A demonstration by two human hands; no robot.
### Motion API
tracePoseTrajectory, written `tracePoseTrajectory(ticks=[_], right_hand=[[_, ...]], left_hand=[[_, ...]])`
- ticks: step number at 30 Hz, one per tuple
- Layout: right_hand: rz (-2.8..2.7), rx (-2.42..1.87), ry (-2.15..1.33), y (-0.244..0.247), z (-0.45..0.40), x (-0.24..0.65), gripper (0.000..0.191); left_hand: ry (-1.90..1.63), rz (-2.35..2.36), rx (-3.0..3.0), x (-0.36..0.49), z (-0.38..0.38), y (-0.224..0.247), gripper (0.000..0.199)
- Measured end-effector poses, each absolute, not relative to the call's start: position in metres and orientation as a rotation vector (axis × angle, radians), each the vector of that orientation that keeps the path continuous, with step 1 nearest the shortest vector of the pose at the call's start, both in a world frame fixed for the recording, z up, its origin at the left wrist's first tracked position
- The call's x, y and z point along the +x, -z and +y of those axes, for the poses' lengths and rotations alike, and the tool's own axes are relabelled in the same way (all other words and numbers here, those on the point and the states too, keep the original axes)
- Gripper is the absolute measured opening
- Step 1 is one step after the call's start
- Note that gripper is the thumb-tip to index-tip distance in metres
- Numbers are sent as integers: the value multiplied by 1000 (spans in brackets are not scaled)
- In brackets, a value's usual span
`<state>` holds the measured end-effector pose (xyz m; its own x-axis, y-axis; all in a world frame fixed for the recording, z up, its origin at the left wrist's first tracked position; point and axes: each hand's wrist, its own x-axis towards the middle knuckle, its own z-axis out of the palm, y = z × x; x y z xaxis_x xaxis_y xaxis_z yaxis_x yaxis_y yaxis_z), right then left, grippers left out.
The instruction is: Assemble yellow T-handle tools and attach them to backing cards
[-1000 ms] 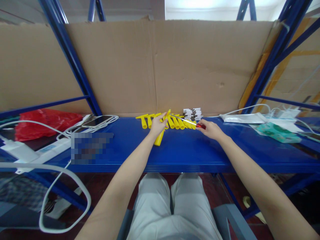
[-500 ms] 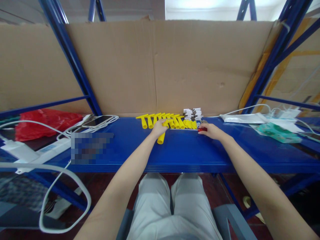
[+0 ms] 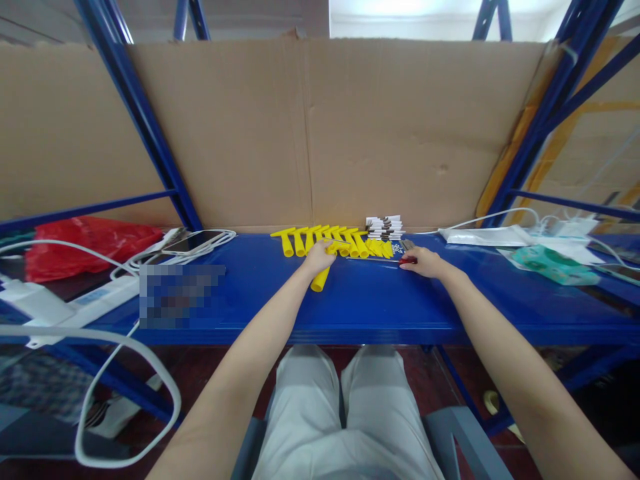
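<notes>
And here, over the front edge of the blue worktop [image 3: 370,297], both bare forearms are stretched, slanted in towards each other. The left hand [image 3: 317,259] is closed, palm down, around the upper part of a yellow handle [image 3: 320,280]; its crosspiece is pinched between thumb and fingers, and its round tube is pointed down at the front edge, left of the worktop's middle. On the other side, the right hand [image 3: 423,261] is turned inward at the wrist, its fingers curled, and the red grip of a screwdriver [image 3: 408,261] is pinched in the fingertips. The thin shaft is laid leftwards, roughly parallel to the front edge (low, close over the blue surface, though contact cannot be told).

Beyond the hands, a row of yellow handles [image 3: 300,248] is lined up near the back edge, crosspieces to the rear. Just right of it, small yellow pieces [image 3: 380,249] are bunched together; behind those, white pieces [image 3: 384,227] are stacked by the back edge. Near the right fingertips, tiny light-coloured bits [image 3: 397,247] are scattered, too small to be made out.
</notes>
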<state>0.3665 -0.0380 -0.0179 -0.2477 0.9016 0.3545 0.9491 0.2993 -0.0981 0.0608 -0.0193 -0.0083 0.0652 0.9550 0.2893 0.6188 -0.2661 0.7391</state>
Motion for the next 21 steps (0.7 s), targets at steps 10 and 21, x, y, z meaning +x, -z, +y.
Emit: tracePoseTrajectory(ticks=[10,21], right_hand=[[-2096,-1990,158,11,-46,363,32],[-2125,-1708,122,16,-34,366,34]], left_hand=[[-1004,1658,2202,60,-19,7,47],[-1518,1686,2033,51,-15,-2,40]])
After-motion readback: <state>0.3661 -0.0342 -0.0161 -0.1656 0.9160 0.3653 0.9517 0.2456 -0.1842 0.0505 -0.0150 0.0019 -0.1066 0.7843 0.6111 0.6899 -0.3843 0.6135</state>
